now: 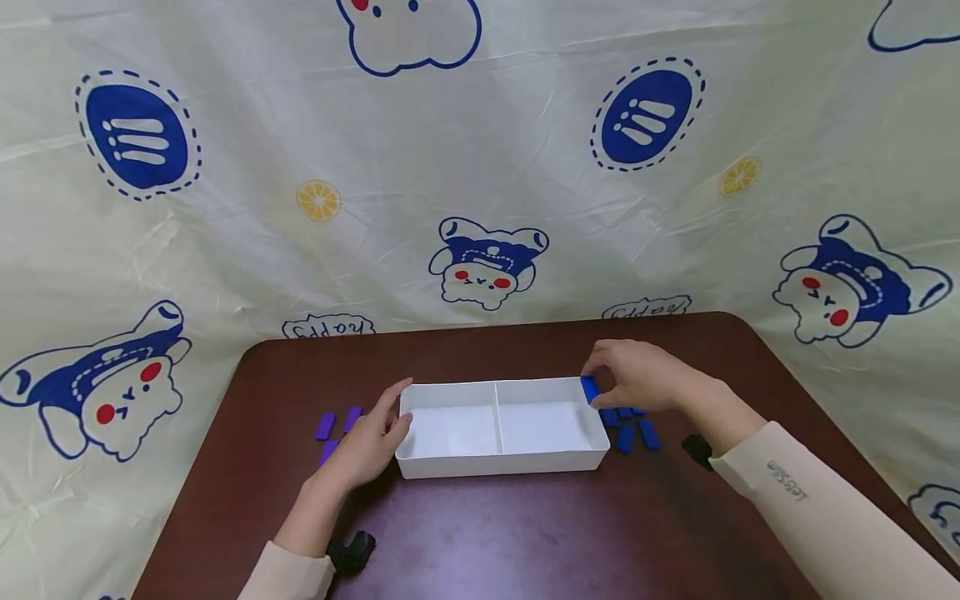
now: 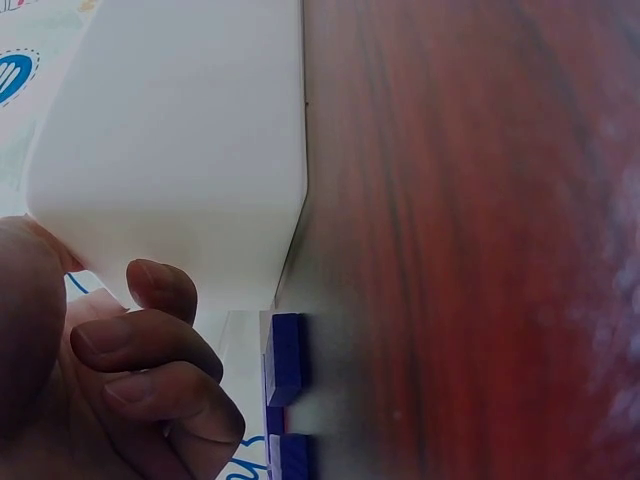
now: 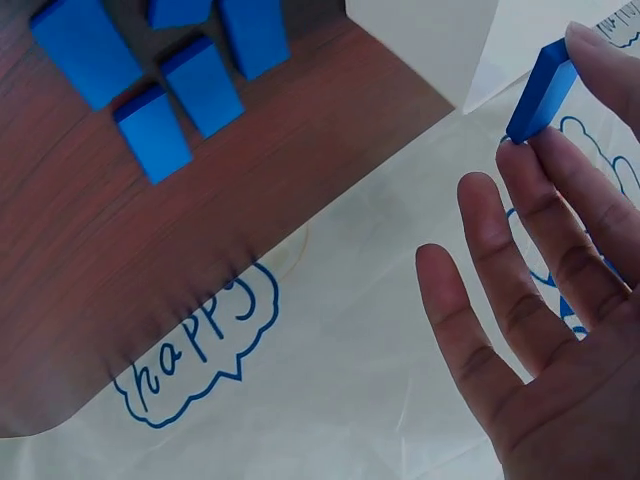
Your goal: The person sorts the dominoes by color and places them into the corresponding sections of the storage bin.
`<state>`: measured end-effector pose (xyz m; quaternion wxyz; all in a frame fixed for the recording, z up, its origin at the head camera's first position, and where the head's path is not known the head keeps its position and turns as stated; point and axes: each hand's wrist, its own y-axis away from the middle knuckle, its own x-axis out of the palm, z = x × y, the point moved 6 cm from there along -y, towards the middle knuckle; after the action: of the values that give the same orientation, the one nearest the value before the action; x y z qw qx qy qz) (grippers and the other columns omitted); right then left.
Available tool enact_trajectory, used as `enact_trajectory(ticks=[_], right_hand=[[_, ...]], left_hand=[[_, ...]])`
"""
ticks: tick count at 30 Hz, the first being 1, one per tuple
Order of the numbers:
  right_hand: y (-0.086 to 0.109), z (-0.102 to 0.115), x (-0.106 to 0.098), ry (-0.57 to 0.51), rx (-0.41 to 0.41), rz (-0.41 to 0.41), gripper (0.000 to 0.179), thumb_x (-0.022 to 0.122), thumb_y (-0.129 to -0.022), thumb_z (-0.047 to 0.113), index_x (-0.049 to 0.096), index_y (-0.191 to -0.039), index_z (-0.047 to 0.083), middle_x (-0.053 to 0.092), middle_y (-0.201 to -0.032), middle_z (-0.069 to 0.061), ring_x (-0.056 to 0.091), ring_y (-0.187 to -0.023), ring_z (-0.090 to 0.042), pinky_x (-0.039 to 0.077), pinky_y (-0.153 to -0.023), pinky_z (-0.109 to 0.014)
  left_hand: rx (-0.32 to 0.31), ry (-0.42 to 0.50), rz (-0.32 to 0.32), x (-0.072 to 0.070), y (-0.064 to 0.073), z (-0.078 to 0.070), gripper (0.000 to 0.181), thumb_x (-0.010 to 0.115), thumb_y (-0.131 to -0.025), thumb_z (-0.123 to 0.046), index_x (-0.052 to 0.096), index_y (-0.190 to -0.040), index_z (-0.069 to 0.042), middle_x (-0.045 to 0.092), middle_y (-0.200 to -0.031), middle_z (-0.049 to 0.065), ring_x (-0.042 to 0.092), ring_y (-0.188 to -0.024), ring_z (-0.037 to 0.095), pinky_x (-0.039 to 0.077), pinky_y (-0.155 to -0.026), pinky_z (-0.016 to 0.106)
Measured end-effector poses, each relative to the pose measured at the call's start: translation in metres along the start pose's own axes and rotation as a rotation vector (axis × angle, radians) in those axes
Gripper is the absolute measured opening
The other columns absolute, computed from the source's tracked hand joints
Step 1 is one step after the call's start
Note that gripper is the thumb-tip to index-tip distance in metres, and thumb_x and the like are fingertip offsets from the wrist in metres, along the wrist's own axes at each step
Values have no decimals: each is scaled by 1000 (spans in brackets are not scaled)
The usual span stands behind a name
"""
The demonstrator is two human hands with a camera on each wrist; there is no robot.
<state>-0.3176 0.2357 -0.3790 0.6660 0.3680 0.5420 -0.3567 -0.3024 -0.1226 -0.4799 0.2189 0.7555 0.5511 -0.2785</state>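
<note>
A white two-compartment box (image 1: 498, 465) sits in the middle of the table; no blocks show inside it. My left hand (image 1: 371, 443) grips its left end, thumb at the rim and the other fingers bent beside the end wall, as the left wrist view shows. Over the box's right end, my right hand (image 1: 643, 377) pinches a blue rectangular block (image 3: 543, 90) between thumb and fingertips, with the ring and little fingers spread away. Several more blue blocks (image 3: 203, 88) lie on the table beneath and beside that hand.
A few purple blocks (image 1: 325, 427) lie left of the box, close to my left hand. The dark brown table (image 1: 495, 542) has its far edge against a pale printed cloth (image 1: 480, 167). A thin divider (image 1: 497, 418) splits the box.
</note>
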Motion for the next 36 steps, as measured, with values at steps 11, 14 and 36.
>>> enact_trajectory(ticks=[11,14,36], right_hand=[[-4,5,10,-26,34,38,45,80,-76,43,70,-113,19,63,-112,4,60,-104,-19,51,-89,-45],[-5,6,10,-20,35,33,44,81,-75,42,71,-111,19,62,-110,5,60,-100,-17,51,-88,-43],[-16,12,31,-37,29,66,39,83,-75,33,73,-109,15,64,-106,2,55,-79,-11,52,-76,-35]], left_hand=[[-11,-8,9,2,0,2,57,50,-101,-31,25,-151,-36,48,-70,-2,37,-52,10,33,-48,26],[-5,3,7,2,-1,1,57,51,-100,-31,25,-151,-36,48,-69,-1,36,-51,10,32,-47,26],[-6,25,5,1,-1,2,58,51,-100,-31,25,-151,-36,49,-70,0,38,-52,12,33,-48,27]])
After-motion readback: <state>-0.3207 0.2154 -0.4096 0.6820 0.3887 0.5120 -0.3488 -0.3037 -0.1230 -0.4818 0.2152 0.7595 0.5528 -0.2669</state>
